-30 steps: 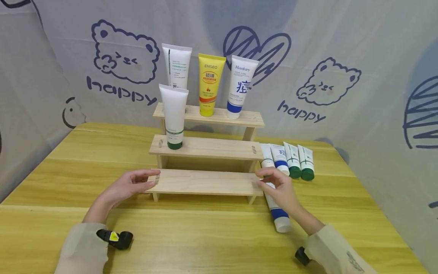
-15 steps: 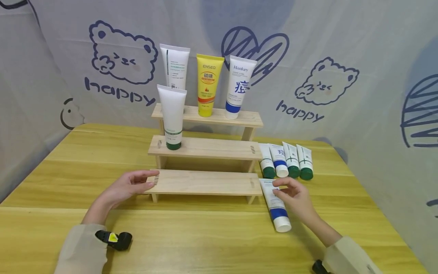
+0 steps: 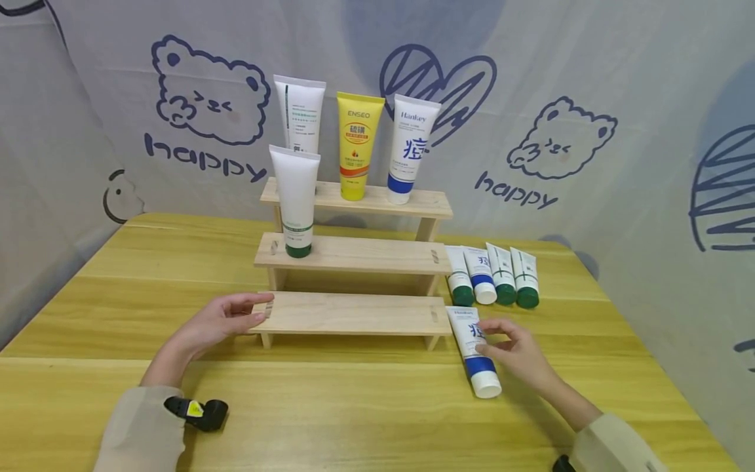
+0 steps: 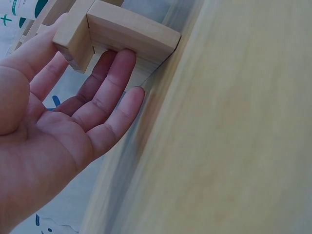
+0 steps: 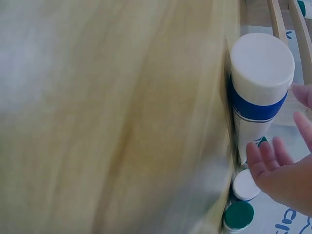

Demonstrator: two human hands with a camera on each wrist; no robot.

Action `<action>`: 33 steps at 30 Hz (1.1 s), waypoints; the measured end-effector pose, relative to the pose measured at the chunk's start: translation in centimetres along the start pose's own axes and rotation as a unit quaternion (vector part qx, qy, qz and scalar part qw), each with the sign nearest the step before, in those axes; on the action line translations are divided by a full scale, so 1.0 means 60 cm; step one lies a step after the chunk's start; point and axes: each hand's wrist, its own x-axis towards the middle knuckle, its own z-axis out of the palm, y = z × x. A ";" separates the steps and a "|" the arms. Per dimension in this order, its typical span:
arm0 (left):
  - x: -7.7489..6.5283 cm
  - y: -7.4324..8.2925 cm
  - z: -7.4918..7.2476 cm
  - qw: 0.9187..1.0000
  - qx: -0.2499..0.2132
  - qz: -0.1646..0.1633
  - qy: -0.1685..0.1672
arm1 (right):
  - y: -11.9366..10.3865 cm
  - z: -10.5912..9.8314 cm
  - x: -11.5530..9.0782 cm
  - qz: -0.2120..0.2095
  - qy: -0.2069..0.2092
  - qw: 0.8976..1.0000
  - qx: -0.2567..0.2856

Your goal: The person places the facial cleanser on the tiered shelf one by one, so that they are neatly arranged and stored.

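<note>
A three-step wooden display stand (image 3: 354,314) sits on the table. My left hand (image 3: 215,328) grips the left end of its lowest step; in the left wrist view the thumb meets the board's edge and other fingers lie beside the leg (image 4: 131,29). My right hand (image 3: 519,354) is over a white, blue-banded Hankey tube (image 3: 474,354) lying right of the stand, with thumb and fingers apart. In the right wrist view the tube's white cap (image 5: 263,58) points toward the camera, and the fingers (image 5: 268,158) are beside the tube; contact is unclear.
A white tube with a green cap (image 3: 295,203) stands on the middle step. The top step bears another white tube (image 3: 301,111), a yellow tube (image 3: 358,147) and a Hankey tube (image 3: 413,147). Several tubes (image 3: 504,275) lie at the right. Behind hangs a printed cloth (image 3: 354,39).
My right hand has left the lowest step's right end and moved right and down to the lying Hankey tube. The left hand has stayed at the step's left end.
</note>
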 end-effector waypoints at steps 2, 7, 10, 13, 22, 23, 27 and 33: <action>0.000 -0.001 0.000 1.000 -0.004 0.000 0.000 | 0.002 -0.001 0.001 0.011 -0.017 1.000 -0.005; 0.002 -0.003 0.000 1.000 -0.012 0.006 -0.003 | 0.010 -0.004 0.005 0.024 -0.050 0.998 -0.008; 0.002 -0.004 0.001 1.000 -0.007 0.007 -0.001 | 0.014 -0.007 0.009 0.035 -0.069 0.997 -0.014; 0.003 -0.004 0.001 1.000 -0.004 0.006 0.001 | 0.016 -0.010 0.014 0.053 -0.090 0.994 -0.016; 0.002 -0.002 -0.001 1.000 -0.007 0.004 -0.003 | 0.010 -0.009 0.029 0.101 -0.141 0.985 -0.020; 0.002 -0.001 -0.001 1.000 -0.007 0.005 -0.003 | 0.009 -0.009 0.030 0.109 -0.143 0.983 -0.014; 0.002 -0.002 -0.001 1.000 -0.007 0.008 -0.004 | 0.003 -0.007 0.033 0.151 -0.140 0.979 0.011; 0.002 -0.003 -0.001 1.000 -0.006 0.008 -0.002 | -0.006 -0.003 0.033 0.202 -0.138 0.969 0.035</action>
